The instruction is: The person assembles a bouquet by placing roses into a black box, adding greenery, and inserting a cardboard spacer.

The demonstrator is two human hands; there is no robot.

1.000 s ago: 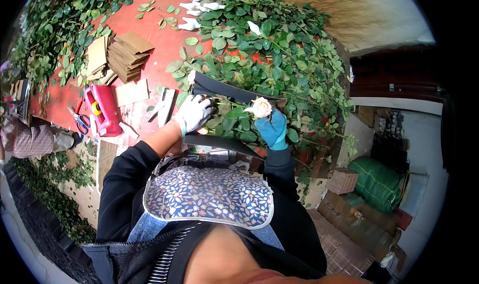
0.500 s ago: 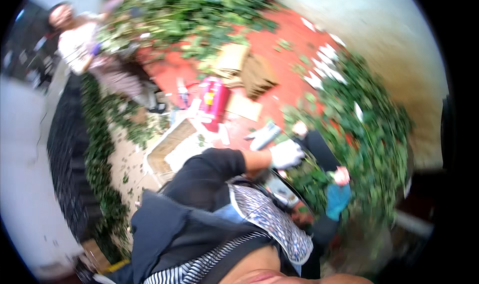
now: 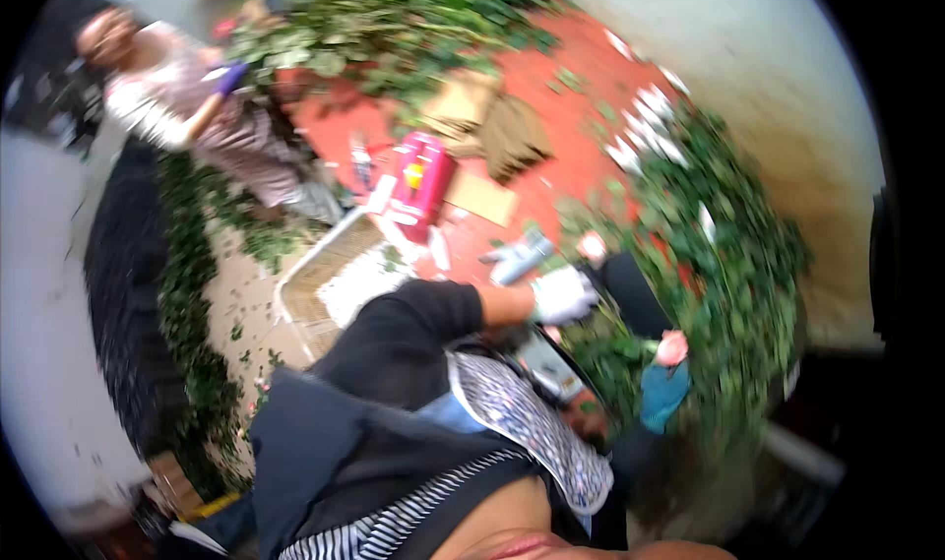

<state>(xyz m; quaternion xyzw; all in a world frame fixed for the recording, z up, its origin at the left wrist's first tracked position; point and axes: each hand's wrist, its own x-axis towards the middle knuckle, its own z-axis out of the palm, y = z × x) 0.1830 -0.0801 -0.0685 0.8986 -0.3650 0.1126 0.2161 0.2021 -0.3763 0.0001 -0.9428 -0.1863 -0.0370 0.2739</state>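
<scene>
My left hand [image 3: 564,296], in a white glove, is closed beside a black flat panel [image 3: 636,294]. Blur hides what its fingers hold; a thin green stem shows next to them. My right hand [image 3: 663,397], in a teal glove, is closed at a pink rose [image 3: 672,348], its bloom just above the fingers. Another pale pink rose [image 3: 592,245] lies past the left hand, at the panel's far corner. Green leaves [image 3: 600,358] fill the space between my hands. A metal-edged box-like thing [image 3: 551,366] sits close to my patterned apron [image 3: 527,427].
A large pile of leafy stems [image 3: 728,255] spreads on the right, with white paper-like pieces [image 3: 650,127] beyond. On the red surface lie a pink case [image 3: 418,186], brown cardboard sheets [image 3: 512,139] and a grey-white roll [image 3: 522,256]. A basket [image 3: 295,289] stands left. A co-worker [image 3: 212,117] stands far left.
The view has shifted slightly. My hands stay almost in place, the right still at the pink rose. The co-worker's purple-gloved hand now shows farther right and higher.
</scene>
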